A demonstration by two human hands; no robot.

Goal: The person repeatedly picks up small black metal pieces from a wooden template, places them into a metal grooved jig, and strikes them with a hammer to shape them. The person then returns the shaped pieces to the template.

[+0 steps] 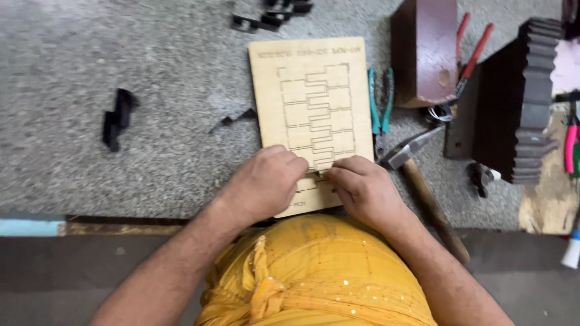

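Left hand (266, 181) and right hand (362, 188) curled, fingertips pinching at wooden board (311, 102), perhaps gripping slots; hammer (423, 187) beside

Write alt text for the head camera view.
Two bare hands, left hand and right hand, press on the near end of a pale wooden board cut with stepped lines, lying on a grey work surface. A hammer and teal-handled pliers lie to its right.

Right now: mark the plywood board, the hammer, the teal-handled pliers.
plywood board (311, 90), head view, on its cut-line face above the hands.
hammer (411, 148), head view, on its metal head.
teal-handled pliers (380, 105), head view, between its two teal handles, right of the board.
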